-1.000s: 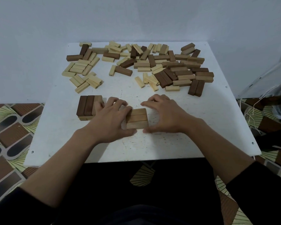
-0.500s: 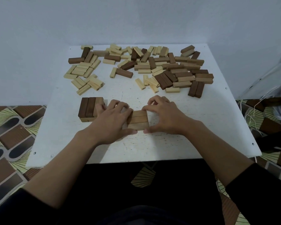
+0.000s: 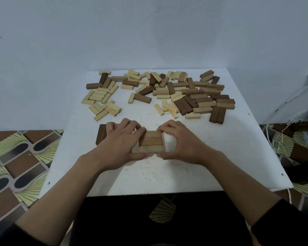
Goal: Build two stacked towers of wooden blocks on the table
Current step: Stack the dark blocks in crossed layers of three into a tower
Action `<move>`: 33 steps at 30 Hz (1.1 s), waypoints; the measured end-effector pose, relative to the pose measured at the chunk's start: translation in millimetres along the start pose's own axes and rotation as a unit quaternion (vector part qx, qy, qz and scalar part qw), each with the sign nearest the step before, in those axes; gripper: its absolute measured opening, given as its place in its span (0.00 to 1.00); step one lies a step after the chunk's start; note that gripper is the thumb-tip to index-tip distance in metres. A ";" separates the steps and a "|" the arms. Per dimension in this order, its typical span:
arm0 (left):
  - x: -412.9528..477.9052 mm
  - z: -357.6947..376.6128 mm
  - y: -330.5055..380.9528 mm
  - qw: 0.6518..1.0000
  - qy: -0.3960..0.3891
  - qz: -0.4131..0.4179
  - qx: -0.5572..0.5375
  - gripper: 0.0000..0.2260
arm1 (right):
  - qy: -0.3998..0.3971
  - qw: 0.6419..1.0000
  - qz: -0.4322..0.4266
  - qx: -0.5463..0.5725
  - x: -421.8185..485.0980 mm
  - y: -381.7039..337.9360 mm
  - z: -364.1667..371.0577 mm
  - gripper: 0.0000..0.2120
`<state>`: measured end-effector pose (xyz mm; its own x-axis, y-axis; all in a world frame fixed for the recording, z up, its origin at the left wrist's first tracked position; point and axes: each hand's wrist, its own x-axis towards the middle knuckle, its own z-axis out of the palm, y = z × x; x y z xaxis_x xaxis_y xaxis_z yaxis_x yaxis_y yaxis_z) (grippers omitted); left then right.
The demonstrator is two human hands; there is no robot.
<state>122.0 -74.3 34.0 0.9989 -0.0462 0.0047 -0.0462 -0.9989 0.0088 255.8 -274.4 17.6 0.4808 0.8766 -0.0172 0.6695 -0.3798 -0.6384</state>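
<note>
Left hand [image 3: 121,144] and right hand [image 3: 182,144] grip my low tan wooden block stack [image 3: 151,141] end-on, fingers curled, near-centre of the white worktop [image 3: 229,148]. Top blocks run left-right. Scattered loose wooden blocks [image 3: 161,92] lie straight beyond; I reckon either hand reaches equally.

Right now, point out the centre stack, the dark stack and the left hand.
centre stack [image 3: 151,141]: head view, on the middle block of its top layer.
dark stack [image 3: 101,133]: head view, on its exposed dark top block.
left hand [image 3: 119,144]: head view, on the back of the hand.
</note>
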 end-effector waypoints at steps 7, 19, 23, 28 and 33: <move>-14.3 -26.3 -52.2 0.999 -0.023 -0.006 -0.023 0.45 | 0.044 0.998 -0.034 -0.023 34.9 -40.6 6.4 0.32; -21.7 -31.8 -115.7 0.995 -0.079 -0.034 -0.049 0.52 | -0.017 0.994 -0.019 -0.111 91.9 -78.7 22.3 0.35; -23.9 -23.7 -123.1 0.994 -0.088 -0.037 -0.059 0.50 | -0.026 0.993 -0.016 -0.118 98.0 -79.6 28.8 0.33; -26.8 -19.6 -125.6 0.993 -0.087 -0.041 -0.066 0.50 | -0.032 0.991 -0.013 -0.126 101.1 -81.0 33.1 0.34; -28.2 -19.2 -125.0 0.992 -0.101 -0.049 -0.059 0.46 | -0.038 0.990 -0.009 -0.133 102.4 -81.2 36.3 0.35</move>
<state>99.5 52.1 51.9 0.9785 0.0379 -0.2029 0.0626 -0.9912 0.1169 230.2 -143.1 39.8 0.4297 0.9001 -0.0722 0.8084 -0.4191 -0.4133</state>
